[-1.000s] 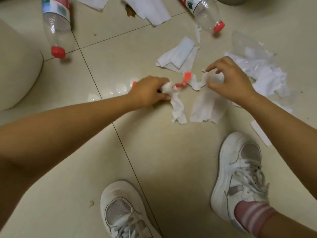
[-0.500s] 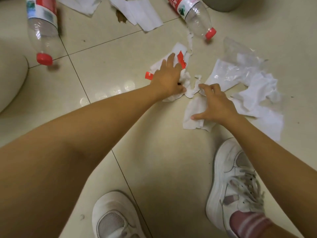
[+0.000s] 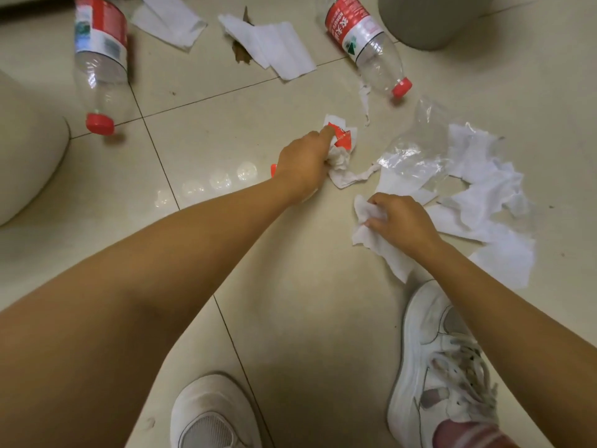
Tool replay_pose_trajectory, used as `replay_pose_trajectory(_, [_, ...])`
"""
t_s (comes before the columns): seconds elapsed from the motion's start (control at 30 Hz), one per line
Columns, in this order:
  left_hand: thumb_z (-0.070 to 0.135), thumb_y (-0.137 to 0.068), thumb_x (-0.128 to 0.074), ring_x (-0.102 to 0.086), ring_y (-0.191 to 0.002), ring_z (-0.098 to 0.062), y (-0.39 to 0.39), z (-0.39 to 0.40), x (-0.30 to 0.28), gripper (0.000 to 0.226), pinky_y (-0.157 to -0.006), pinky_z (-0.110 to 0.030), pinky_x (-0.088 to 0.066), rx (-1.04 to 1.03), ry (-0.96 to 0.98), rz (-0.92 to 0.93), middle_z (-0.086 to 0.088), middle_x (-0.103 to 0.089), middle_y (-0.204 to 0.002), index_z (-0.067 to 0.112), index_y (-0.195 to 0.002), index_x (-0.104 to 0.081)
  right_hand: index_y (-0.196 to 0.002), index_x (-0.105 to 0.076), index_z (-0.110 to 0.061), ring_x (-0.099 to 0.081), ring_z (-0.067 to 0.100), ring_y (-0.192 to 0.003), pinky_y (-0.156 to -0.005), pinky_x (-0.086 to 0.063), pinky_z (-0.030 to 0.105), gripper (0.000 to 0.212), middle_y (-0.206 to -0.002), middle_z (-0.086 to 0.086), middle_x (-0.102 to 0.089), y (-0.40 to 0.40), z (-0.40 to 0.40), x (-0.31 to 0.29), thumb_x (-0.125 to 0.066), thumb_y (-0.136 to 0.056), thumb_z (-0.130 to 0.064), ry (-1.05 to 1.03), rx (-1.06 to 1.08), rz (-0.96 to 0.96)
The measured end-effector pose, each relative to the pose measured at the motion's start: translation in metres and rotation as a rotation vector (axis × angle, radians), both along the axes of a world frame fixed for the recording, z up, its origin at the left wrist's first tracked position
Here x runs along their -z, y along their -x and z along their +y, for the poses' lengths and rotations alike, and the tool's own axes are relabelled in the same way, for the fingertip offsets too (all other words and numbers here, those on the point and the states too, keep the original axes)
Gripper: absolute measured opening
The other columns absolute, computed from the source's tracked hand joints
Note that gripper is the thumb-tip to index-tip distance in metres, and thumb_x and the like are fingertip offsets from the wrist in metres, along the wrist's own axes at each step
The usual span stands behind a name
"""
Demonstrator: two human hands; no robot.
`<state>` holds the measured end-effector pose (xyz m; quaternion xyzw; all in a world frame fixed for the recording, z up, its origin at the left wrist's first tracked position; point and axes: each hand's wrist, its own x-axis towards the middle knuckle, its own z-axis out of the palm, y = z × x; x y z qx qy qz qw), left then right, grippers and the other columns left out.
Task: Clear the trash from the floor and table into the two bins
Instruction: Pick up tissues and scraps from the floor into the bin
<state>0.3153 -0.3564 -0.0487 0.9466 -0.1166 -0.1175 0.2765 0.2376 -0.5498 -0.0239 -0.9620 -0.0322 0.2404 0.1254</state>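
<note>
My left hand [image 3: 303, 163] grips a crumpled white tissue wad with red wrapper scraps [image 3: 341, 147] on the tiled floor. To its right, my right hand [image 3: 399, 221] pinches a flat white tissue sheet [image 3: 384, 250] that still lies on the floor. More torn tissue [image 3: 484, 195] and a clear plastic wrapper [image 3: 416, 156] are spread beyond the right hand. Two empty bottles with red caps lie further off: one at the far left [image 3: 100, 66], one at the top centre [image 3: 368, 43]. A grey bin base [image 3: 426, 21] stands at the top right.
Loose tissue sheets [image 3: 268, 46] [image 3: 168, 21] and a brown scrap [image 3: 240, 54] lie near the top. A beige rounded object [image 3: 26, 156] sits at the left edge. My white shoes [image 3: 445, 367] [image 3: 210, 415] stand on the tiles below my arms.
My left hand has curled tighter around the tissue and red scraps. My right hand has closed its fingers on the flat tissue sheet, bunching its edge.
</note>
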Motion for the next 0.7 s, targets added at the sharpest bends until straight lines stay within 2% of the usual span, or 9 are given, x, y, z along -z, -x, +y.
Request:
replay_pose_trajectory(0.07, [0.011, -0.086, -0.053, -0.055, -0.081, -0.03, -0.001, 0.009, -0.005, 0.029, -0.062, -0.031, -0.034, -0.048, 0.06, 0.027, -0.012, -0.059, -0.096, 0.011, -0.114, -0.047, -0.101, -0.062, -0.006, -0.062, 0.028, -0.085, -0.075, -0.049, 0.038, 0.022, -0.091, 0.012, -0.067, 0.0, 0.004, -0.001, -0.06, -0.091, -0.025, -0.044, 0.002, -0.022])
replay_pose_trajectory(0.13, [0.014, -0.085, -0.058, -0.056, -0.083, -0.029, -0.001, 0.019, -0.011, 0.029, -0.063, -0.031, -0.036, -0.108, 0.126, 0.048, -0.01, -0.062, -0.096, 0.011, -0.112, -0.049, -0.094, -0.062, -0.007, -0.06, 0.028, -0.082, -0.071, -0.046, 0.037, 0.017, -0.087, 0.009, -0.064, -0.002, 0.006, -0.002, -0.06, -0.09, -0.023, -0.081, 0.026, -0.085])
replay_pose_trajectory(0.2, [0.016, -0.084, -0.062, -0.058, -0.084, -0.028, -0.002, 0.031, -0.02, 0.03, -0.066, -0.034, -0.043, -0.173, 0.21, 0.068, -0.009, -0.064, -0.098, 0.012, -0.112, -0.051, -0.103, -0.061, -0.011, -0.059, 0.026, -0.085, -0.069, -0.046, 0.037, 0.019, -0.1, 0.007, -0.059, -0.004, 0.006, -0.002, -0.06, -0.089, -0.023, -0.087, 0.064, -0.174])
replay_pose_trajectory(0.3, [0.016, -0.083, -0.063, -0.06, -0.088, -0.027, -0.003, 0.052, -0.033, 0.03, -0.075, -0.039, -0.049, -0.266, 0.316, 0.104, -0.008, -0.065, -0.1, 0.011, -0.111, -0.053, -0.127, -0.049, -0.02, -0.059, 0.026, -0.094, -0.071, -0.048, 0.036, 0.051, -0.125, 0.005, -0.047, -0.007, 0.005, -0.001, -0.07, -0.082, -0.034, -0.006, 0.144, -0.152])
replay_pose_trajectory(0.37, [0.016, -0.082, -0.065, -0.06, -0.09, -0.026, -0.002, 0.064, -0.038, 0.03, -0.076, -0.038, -0.048, -0.305, 0.347, 0.118, -0.006, -0.065, -0.101, 0.011, -0.11, -0.054, -0.131, -0.044, -0.021, -0.06, 0.031, -0.098, -0.073, -0.048, 0.037, 0.062, -0.129, 0.007, -0.044, -0.008, 0.005, 0.002, -0.072, -0.079, -0.039, 0.086, 0.164, -0.056])
replay_pose_trajectory(0.43, [0.018, -0.082, -0.065, -0.059, -0.091, -0.025, 0.0, 0.074, -0.043, 0.03, -0.076, -0.037, -0.048, -0.325, 0.359, 0.129, -0.005, -0.065, -0.101, 0.011, -0.11, -0.054, -0.13, -0.046, -0.019, -0.06, 0.032, -0.099, -0.073, -0.046, 0.035, 0.058, -0.127, 0.008, -0.045, -0.008, 0.006, 0.006, -0.071, -0.081, -0.036, 0.107, 0.175, -0.015])
replay_pose_trajectory(0.53, [0.019, -0.084, -0.065, -0.06, -0.091, -0.024, 0.004, 0.086, -0.05, 0.03, -0.078, -0.039, -0.049, -0.354, 0.385, 0.124, -0.003, -0.064, -0.1, 0.012, -0.111, -0.055, -0.107, -0.059, -0.012, -0.059, 0.029, -0.087, -0.066, -0.044, 0.034, 0.024, -0.103, 0.009, -0.058, -0.008, 0.011, 0.008, -0.063, -0.085, -0.021, 0.058, 0.146, -0.056])
replay_pose_trajectory(0.6, [0.02, -0.084, -0.066, -0.06, -0.092, -0.022, 0.006, 0.091, -0.055, 0.032, -0.081, -0.04, -0.05, -0.382, 0.409, 0.117, -0.002, -0.064, -0.1, 0.012, -0.113, -0.055, -0.088, -0.06, -0.009, -0.059, 0.029, -0.078, -0.062, -0.045, 0.035, 0.006, -0.085, 0.009, -0.061, -0.007, 0.018, 0.006, -0.057, -0.085, -0.013, 0.051, 0.105, -0.064])
replay_pose_trajectory(0.7, [0.023, -0.083, -0.069, -0.06, -0.093, -0.02, 0.008, 0.099, -0.067, 0.033, -0.084, -0.041, -0.051, -0.402, 0.43, 0.099, 0.001, -0.065, -0.1, 0.016, -0.113, -0.057, -0.073, -0.057, -0.015, -0.058, 0.026, -0.071, -0.06, -0.043, 0.033, 0.014, -0.075, 0.003, -0.06, -0.008, 0.033, -0.004, -0.054, -0.086, -0.018, 0.041, 0.084, -0.066])
